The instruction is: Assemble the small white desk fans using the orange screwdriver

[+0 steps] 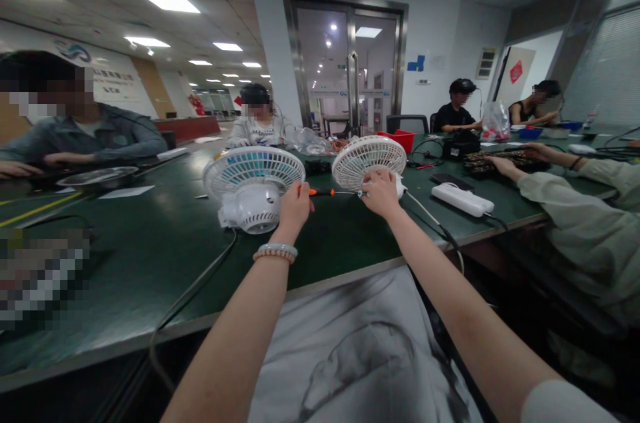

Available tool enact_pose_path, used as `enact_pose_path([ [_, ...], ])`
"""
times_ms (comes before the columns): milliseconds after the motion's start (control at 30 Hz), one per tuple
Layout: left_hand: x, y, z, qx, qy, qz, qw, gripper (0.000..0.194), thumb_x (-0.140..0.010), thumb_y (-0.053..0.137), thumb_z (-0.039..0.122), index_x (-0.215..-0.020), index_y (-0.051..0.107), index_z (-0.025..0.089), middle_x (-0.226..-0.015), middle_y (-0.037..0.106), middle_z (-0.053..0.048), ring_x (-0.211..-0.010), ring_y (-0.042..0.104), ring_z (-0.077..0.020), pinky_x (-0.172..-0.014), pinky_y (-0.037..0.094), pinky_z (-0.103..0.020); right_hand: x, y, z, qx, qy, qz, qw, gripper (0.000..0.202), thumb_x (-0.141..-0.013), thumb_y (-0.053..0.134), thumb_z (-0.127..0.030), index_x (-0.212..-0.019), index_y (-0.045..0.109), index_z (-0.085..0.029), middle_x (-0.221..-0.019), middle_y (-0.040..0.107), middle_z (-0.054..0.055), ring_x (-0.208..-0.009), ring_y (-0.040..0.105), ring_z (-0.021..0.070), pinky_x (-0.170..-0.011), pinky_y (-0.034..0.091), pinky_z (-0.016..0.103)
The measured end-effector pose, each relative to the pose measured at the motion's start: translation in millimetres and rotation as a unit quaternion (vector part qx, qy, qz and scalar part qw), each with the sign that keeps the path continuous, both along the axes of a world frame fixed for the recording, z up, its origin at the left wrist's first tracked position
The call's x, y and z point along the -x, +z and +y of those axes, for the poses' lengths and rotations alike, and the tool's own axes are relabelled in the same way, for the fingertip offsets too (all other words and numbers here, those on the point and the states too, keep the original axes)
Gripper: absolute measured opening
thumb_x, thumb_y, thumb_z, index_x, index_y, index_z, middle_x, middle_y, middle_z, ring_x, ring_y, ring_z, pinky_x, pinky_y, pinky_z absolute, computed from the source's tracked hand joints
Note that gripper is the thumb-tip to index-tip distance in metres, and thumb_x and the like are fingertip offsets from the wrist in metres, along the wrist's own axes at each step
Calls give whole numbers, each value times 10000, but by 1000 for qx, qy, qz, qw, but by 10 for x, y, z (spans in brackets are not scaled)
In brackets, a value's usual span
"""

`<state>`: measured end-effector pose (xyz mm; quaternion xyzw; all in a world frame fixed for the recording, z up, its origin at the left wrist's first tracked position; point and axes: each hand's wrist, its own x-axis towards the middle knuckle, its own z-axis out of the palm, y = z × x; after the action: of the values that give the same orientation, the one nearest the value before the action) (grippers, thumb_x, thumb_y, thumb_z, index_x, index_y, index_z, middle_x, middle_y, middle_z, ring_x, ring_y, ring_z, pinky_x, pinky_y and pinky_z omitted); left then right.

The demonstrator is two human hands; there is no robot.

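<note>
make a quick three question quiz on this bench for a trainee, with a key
1. True or false: the left hand has its grip on the orange-and-black handle of a screwdriver.

2. Multiple choice: where does the white power strip lie relative to the left fan and the right fan, as the camera sees them?
a) left of both
b) right of both
c) between them

3. Fill the gap: the colour of the tabletop is ____.

Key: 1 true; 2 b; 3 green

Lettering (115, 78) on wall (120, 59) and pale shirt (261, 133) — too blurred for reading
</note>
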<state>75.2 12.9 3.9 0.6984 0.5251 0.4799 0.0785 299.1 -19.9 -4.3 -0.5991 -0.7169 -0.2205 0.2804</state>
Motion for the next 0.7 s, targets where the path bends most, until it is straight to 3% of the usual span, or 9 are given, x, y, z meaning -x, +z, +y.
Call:
enact_pose_path([
  [700, -42, 79, -126, 15, 0, -25, 1000, 290, -834, 295, 415, -702, 444, 204, -435, 476, 43, -431, 478, -126, -488, 357, -241, -1, 7, 3, -1, 8, 3, 1000, 197, -771, 527, -328, -832, 702, -260, -1131, 535, 35, -1066, 315, 261, -881, 218, 433],
])
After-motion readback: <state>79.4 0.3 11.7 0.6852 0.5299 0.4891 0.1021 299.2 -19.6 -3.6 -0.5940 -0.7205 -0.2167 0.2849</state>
